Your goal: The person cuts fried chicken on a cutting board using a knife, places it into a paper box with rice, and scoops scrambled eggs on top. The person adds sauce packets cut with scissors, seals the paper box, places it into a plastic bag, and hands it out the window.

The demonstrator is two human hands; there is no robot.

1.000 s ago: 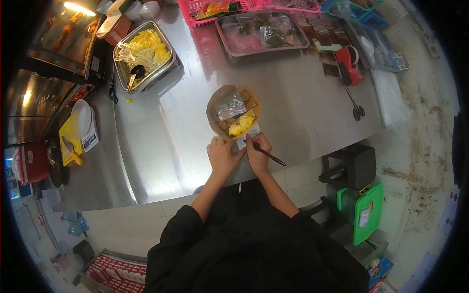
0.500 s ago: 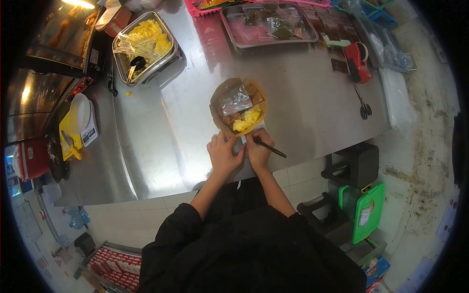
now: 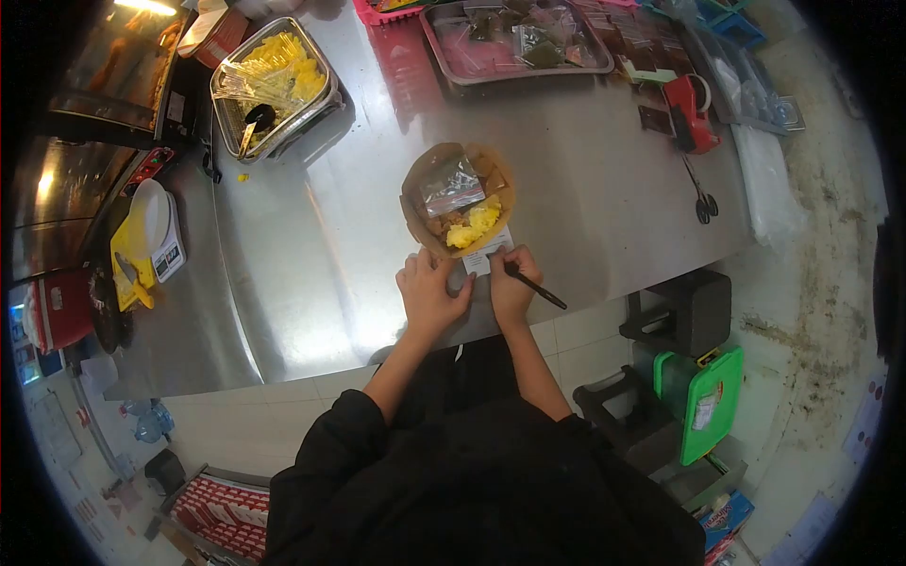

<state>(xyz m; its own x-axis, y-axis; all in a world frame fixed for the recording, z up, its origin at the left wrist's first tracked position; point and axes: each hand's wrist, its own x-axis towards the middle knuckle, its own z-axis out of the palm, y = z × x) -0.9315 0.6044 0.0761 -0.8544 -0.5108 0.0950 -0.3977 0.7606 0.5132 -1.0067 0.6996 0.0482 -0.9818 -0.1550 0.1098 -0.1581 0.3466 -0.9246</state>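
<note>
My right hand (image 3: 512, 286) is closed around a black pen (image 3: 542, 289) over a small white paper slip (image 3: 483, 257). The slip lies on the metal table just below a round brown paper bowl (image 3: 415, 215). Inside the bowl are yellow food (image 3: 475, 224), brown pieces and a clear zip bag (image 3: 451, 189). My left hand (image 3: 432, 292) rests on the table at the slip's left, fingers apart and holding nothing, its fingertips near the bowl's lower rim.
Foil tray (image 3: 330, 92) of yellow food at upper left; tray of small bags (image 3: 514, 71) at the top. Red tape dispenser (image 3: 694, 118) and scissors (image 3: 705, 206) lie right. A white scale (image 3: 170, 250) stands left. Black stools and a green lid (image 3: 713, 404) are below right.
My right hand has moved slightly right and down with the pen, and more of the paper slip shows. The bowl appears slightly higher and further left in view.
</note>
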